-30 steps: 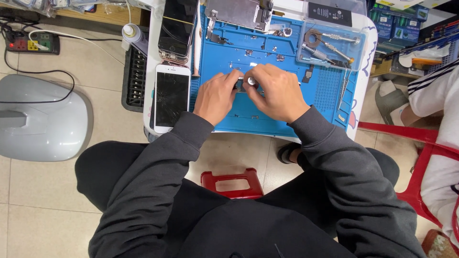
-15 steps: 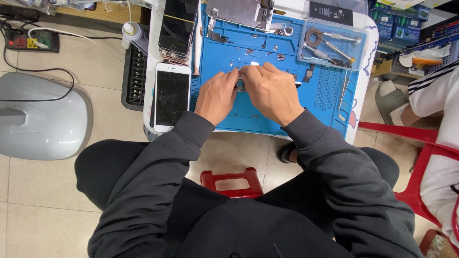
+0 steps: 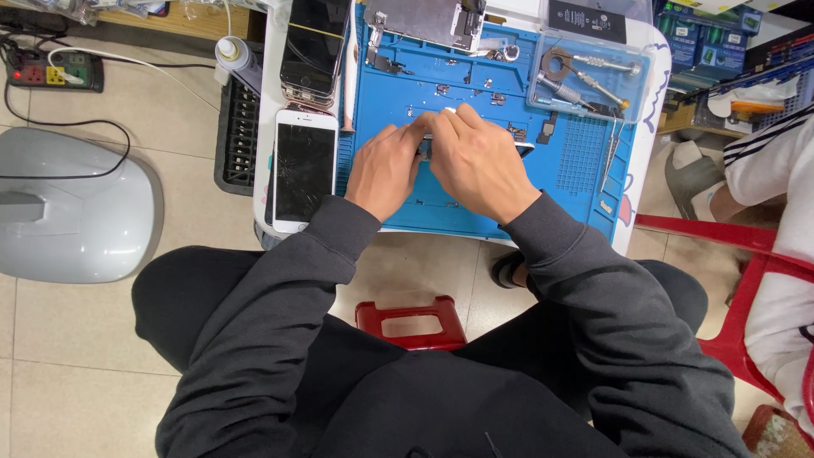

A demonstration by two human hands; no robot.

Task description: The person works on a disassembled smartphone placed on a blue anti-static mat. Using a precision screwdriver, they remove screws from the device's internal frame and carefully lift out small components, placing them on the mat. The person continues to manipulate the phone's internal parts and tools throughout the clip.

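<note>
My left hand point(image 3: 387, 170) and my right hand point(image 3: 479, 161) meet over the blue work mat point(image 3: 475, 76) on a small white table. Their fingertips pinch a small part point(image 3: 431, 146) between them, mostly hidden by the fingers. A thin light-coloured piece point(image 3: 524, 147) pokes out from under my right hand. A white phone with a cracked dark screen point(image 3: 303, 168) lies just left of my left hand, off the mat. Small screws and metal bits point(image 3: 496, 99) are scattered on the mat beyond my hands.
A dismantled phone frame point(image 3: 424, 21) and a second phone point(image 3: 312, 51) lie at the table's far side. A clear tray with tools point(image 3: 589, 72) sits far right. A grey dome-shaped object point(image 3: 72, 208) is on the floor left. Another person on a red chair point(image 3: 746, 254) sits right.
Both hands have shifted slightly away from me across the mat, staying joined on the small part. The view has tilted a little.
</note>
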